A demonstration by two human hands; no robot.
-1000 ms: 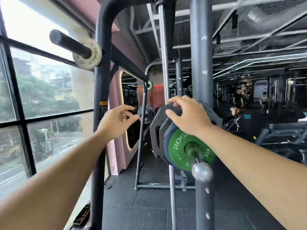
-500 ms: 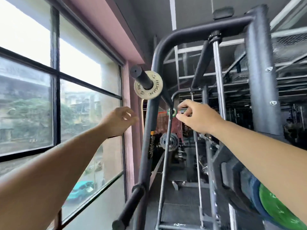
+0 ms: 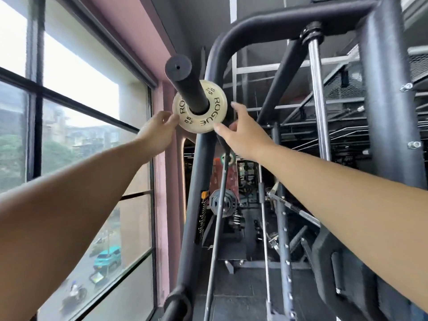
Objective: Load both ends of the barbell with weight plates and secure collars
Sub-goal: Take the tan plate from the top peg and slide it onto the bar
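Left of the left hand (image 3: 155, 133), a tall dark-framed window (image 3: 69, 135) full of pale daylight, with trees, buildings and a teal car (image 3: 107, 258) on the street below; just beside it, behind both hands, a pink wall column (image 3: 165, 205). Right of the right hand (image 3: 245, 137), thick black rack uprights (image 3: 389, 112) and a chrome guide rod (image 3: 319, 100), under a dim ceiling of pipes and mesh. Below and beyond the hands, dark rubber floor tiles (image 3: 240, 293) and more gym machines in shadow.
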